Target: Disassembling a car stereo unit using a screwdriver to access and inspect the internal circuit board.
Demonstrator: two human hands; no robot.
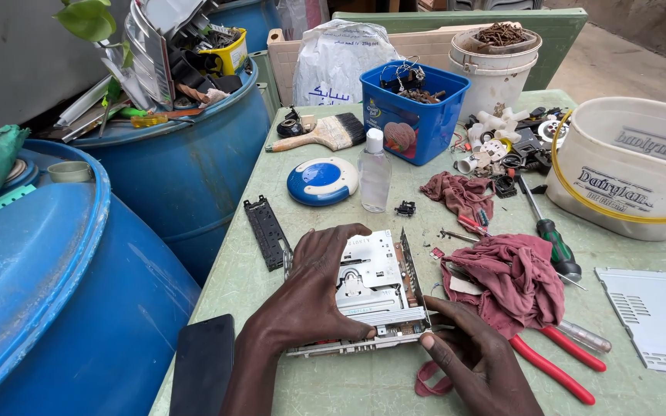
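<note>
Bare sheet metal, dull silver, lies under the left hand (314, 296), whose fingers (341, 233) arch spread over the top and near edge of an opened disc-drive unit (375, 289), pressing it to the table (302, 154). The right hand (475, 358) comes in at the unit's near right corner, thumb against the metal frame; its other fingers are curled below, and I cannot tell what they pinch.

The unit sits at the near middle of the pale green table, its outer cover already off, circuit-board edge and stamped mechanism exposed; the inner chassis looks whole, so stripping seems partway done. A black plastic faceplate strip (266, 231) lies just left, loose small screws and bits beyond.

Beside the right hand are crumpled maroon rags (514, 277), red-handled pliers (556, 366) and a green-handled screwdriver (553, 235). Farther off stand a clear bottle (375, 173), a round blue-and-white disc player (322, 181), a bristle paintbrush (325, 132), a blue tub (414, 112) of scrap and white buckets (626, 166).
</note>
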